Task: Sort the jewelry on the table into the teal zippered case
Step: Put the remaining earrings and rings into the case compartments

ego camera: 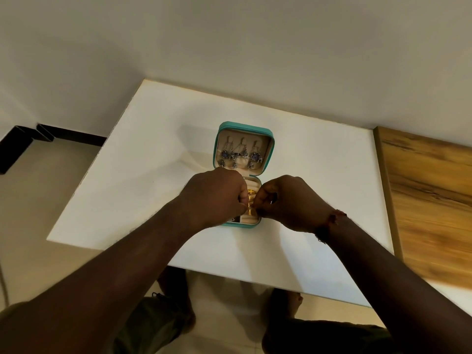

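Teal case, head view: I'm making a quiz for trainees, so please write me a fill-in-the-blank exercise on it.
The teal case on the white table is not shut but ____.
In its ____ hang silver earrings.
The left hand and right hand meet over the ____ rings in its base.
Missing: open; lid; gold.

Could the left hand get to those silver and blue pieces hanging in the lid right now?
Probably yes: the lid lies open, nothing covers the silver pieces, and the left hand sits right next to them, though curled over the tray.
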